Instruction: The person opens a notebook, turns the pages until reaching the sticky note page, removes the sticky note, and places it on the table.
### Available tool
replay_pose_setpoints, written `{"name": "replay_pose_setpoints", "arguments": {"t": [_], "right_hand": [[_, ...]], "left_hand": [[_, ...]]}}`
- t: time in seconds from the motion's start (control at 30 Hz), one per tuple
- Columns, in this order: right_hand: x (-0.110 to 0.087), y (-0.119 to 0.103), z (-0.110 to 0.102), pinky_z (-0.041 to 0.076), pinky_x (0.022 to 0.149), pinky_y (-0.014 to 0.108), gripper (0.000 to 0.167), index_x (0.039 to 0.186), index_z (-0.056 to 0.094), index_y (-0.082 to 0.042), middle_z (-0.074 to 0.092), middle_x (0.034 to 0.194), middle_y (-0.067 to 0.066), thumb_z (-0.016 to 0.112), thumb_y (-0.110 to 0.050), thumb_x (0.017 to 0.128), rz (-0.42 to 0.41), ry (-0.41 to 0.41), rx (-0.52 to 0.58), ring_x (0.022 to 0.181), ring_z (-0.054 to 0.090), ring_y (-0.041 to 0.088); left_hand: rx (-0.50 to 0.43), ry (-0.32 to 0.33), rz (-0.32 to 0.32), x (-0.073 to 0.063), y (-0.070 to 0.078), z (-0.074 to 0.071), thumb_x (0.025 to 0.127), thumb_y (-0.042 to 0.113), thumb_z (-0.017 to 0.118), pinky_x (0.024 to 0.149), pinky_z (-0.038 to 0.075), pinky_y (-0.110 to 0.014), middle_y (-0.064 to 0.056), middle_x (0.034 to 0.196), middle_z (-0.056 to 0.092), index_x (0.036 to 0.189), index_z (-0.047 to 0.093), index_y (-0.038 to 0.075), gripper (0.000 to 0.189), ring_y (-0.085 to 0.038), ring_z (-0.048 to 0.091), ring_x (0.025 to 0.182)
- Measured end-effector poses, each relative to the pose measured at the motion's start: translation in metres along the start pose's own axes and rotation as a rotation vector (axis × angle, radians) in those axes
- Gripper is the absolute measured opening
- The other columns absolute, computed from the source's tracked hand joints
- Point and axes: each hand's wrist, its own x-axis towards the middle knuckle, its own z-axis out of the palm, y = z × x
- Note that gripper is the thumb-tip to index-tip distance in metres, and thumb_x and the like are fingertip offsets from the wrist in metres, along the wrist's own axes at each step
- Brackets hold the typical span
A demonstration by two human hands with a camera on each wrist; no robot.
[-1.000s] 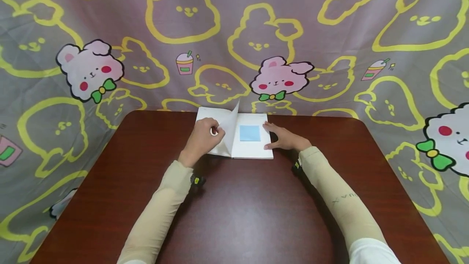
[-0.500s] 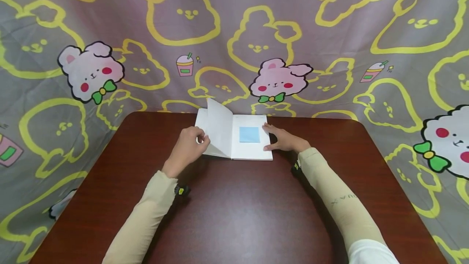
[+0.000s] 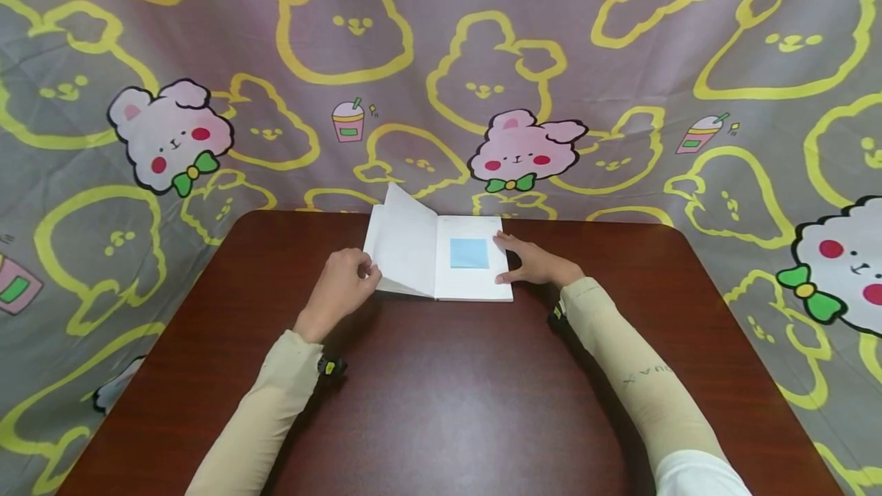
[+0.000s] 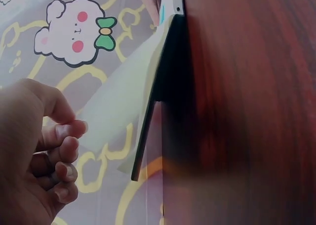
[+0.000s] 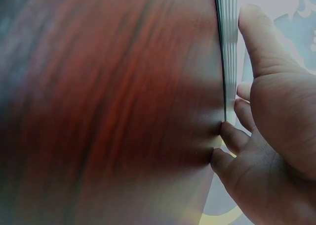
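An open notebook [image 3: 474,284] with white pages lies at the far side of the table. On its right page is a light blue sticky note [image 3: 469,253]. My left hand [image 3: 340,284] pinches the near left corner of a page [image 3: 411,239], which stands partly raised over the left side. In the left wrist view, that page [image 4: 118,101] slopes up from the notebook to my fingertips. My right hand [image 3: 540,262] rests at the notebook's right edge, thumb on the page near the lower corner. The right wrist view has the thumb [image 5: 261,42] over the stacked page edges, other fingers beside them.
The dark red-brown wooden table [image 3: 441,389] runs toward me from the notebook. A grey-mauve curtain [image 3: 427,44] with yellow outlines and cartoon bunnies hangs close behind the table and along its sides.
My left hand has moved left and toward me, bringing the page from nearly upright over to the left. The right hand keeps its place at the right edge.
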Motion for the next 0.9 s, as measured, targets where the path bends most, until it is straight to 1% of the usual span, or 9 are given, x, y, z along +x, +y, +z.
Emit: {"name": "replay_pose_setpoints", "arguments": {"t": [0.2, 0.43, 0.53, 0.67, 0.77, 0.9], "right_hand": [[-0.001, 0.0, 0.0, 0.017, 0.125, 0.055, 0.102, 0.162, 0.019, -0.004, 0.013, 0.171, 0.014, 0.081, -0.037, 0.087, -0.018, -0.002, 0.005, 0.158, 0.007, 0.034], [-0.002, 0.0, -0.001, 0.016, 0.125, 0.057, 0.103, 0.162, 0.019, -0.004, 0.012, 0.171, 0.015, 0.081, -0.038, 0.087, -0.027, -0.003, 0.024, 0.158, 0.007, 0.035], [-0.001, 0.001, 0.0, 0.016, 0.125, 0.057, 0.103, 0.162, 0.019, -0.004, 0.012, 0.17, 0.015, 0.081, -0.038, 0.088, -0.028, -0.003, 0.024, 0.158, 0.007, 0.035], [-0.001, 0.002, 0.0, 0.016, 0.125, 0.057, 0.103, 0.162, 0.018, -0.004, 0.012, 0.17, 0.015, 0.081, -0.038, 0.088, -0.027, -0.003, 0.024, 0.158, 0.007, 0.035], [-0.002, 0.001, -0.001, 0.016, 0.125, 0.056, 0.103, 0.162, 0.018, -0.005, 0.012, 0.171, 0.014, 0.081, -0.038, 0.088, -0.025, -0.007, 0.026, 0.158, 0.006, 0.034], [-0.002, 0.001, -0.001, 0.016, 0.125, 0.056, 0.103, 0.163, 0.018, -0.006, 0.012, 0.171, 0.013, 0.081, -0.038, 0.088, -0.021, -0.006, 0.028, 0.158, 0.005, 0.035]], "left_hand": [[0.011, -0.041, -0.026, -0.004, -0.005, 0.0, 0.085, 0.007, 0.067, 0.058, 0.045, -0.031, -0.004, 0.063, 0.06, 0.07, 0.069, 0.003, 0.016, -0.019, 0.052, 0.061], [0.008, -0.081, -0.049, -0.008, -0.01, 0.003, 0.084, 0.004, 0.071, 0.056, 0.045, -0.029, -0.005, 0.064, 0.062, 0.072, 0.071, 0.0, 0.013, -0.017, 0.052, 0.059], [0.008, -0.092, -0.054, -0.008, -0.013, 0.003, 0.084, 0.003, 0.071, 0.057, 0.046, -0.029, -0.005, 0.063, 0.062, 0.07, 0.071, 0.001, 0.014, -0.016, 0.053, 0.059], [0.006, -0.123, -0.079, -0.009, -0.015, 0.005, 0.083, 0.004, 0.072, 0.058, 0.047, -0.029, -0.003, 0.061, 0.061, 0.066, 0.069, 0.004, 0.017, -0.015, 0.052, 0.059], [0.005, -0.159, -0.116, -0.009, -0.017, 0.007, 0.084, 0.005, 0.072, 0.057, 0.045, -0.03, 0.0, 0.057, 0.057, 0.061, 0.064, 0.007, 0.024, -0.014, 0.049, 0.057], [0.007, -0.205, -0.163, -0.009, -0.019, 0.011, 0.084, 0.006, 0.071, 0.054, 0.038, -0.028, 0.006, 0.051, 0.039, 0.053, 0.051, 0.011, 0.038, -0.012, 0.038, 0.053]]}}
